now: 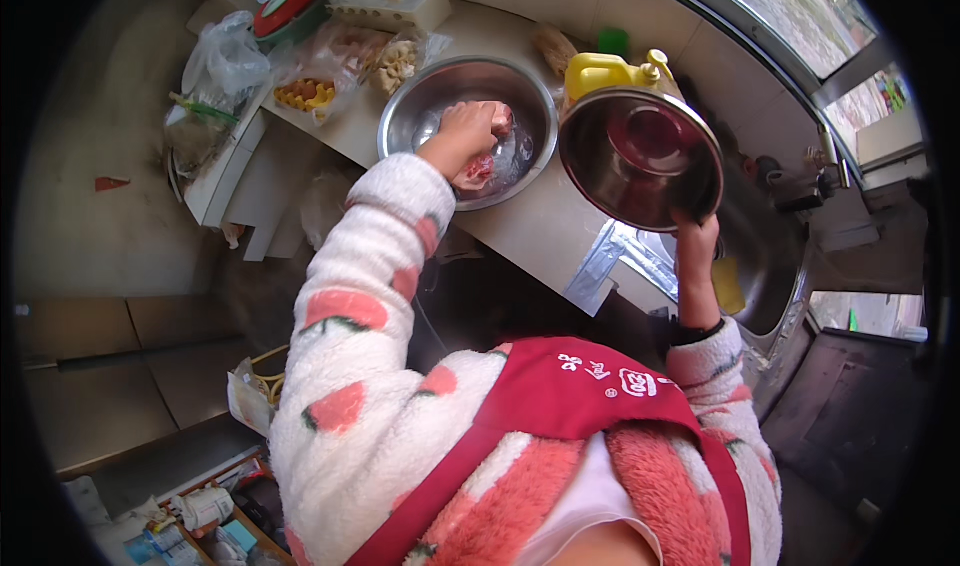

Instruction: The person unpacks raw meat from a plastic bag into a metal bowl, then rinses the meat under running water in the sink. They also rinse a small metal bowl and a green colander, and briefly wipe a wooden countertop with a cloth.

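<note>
My left hand [463, 136] is closed round a piece of raw meat [474, 173] over a wide steel basin [392, 116] on the counter. Red meat shows below my fingers and a pinkish end sticks out beyond them. In the bottom of that basin there seems to be some water. On the right, my right hand [695, 241] grips the near rim of a second steel basin [630, 181], held tilted above the counter's right part. Its shiny inside faces me, and reddish reflections show in it; I see no food in it.
Behind the raised basin stands a yellow jug [600, 71]. A sink [775, 276] lies at the right, with a yellow cloth or sponge [728, 284] by its edge. Bagged food and an egg tray [305, 94] sit at the back left. Silvery packaging [600, 266] lies near the counter's front edge.
</note>
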The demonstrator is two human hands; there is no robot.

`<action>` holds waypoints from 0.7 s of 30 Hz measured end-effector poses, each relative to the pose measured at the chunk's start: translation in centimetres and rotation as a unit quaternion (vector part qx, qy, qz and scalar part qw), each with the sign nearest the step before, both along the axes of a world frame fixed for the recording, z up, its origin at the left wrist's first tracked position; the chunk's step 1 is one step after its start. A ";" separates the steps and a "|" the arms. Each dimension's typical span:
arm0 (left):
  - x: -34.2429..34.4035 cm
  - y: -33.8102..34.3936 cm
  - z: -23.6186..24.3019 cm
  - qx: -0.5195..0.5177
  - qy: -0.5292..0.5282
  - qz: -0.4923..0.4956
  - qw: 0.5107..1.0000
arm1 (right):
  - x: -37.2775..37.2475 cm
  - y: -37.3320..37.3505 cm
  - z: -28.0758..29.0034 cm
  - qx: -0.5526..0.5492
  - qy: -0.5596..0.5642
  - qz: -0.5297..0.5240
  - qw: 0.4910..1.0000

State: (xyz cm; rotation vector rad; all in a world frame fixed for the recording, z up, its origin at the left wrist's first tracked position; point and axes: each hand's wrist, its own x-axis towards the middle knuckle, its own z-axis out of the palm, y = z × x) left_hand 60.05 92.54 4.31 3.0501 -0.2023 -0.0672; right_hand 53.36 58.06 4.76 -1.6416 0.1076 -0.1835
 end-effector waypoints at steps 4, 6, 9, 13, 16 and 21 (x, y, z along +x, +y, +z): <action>3.5 -0.6 -1.8 0.059 0.045 0.024 0.997 | -2.7 -2.5 -1.4 0.097 0.059 -0.028 0.993; 4.6 -0.2 -2.5 0.080 0.086 0.047 0.992 | -3.7 -3.4 -1.7 0.087 0.077 -0.047 0.992; 6.2 2.1 -3.2 -0.024 0.091 0.116 0.989 | -4.7 -4.5 -2.1 0.084 0.043 -0.069 0.993; 7.8 7.4 -4.4 -0.164 0.035 0.214 0.962 | -5.8 -5.1 -3.1 0.078 0.069 -0.080 0.991; 8.5 10.6 -5.7 -0.175 0.006 0.280 0.944 | -6.1 -4.8 -3.7 0.070 0.092 -0.085 0.990; 6.7 12.5 -8.5 -0.097 -0.043 0.384 0.917 | -5.9 -3.5 -3.2 0.076 0.094 -0.028 0.992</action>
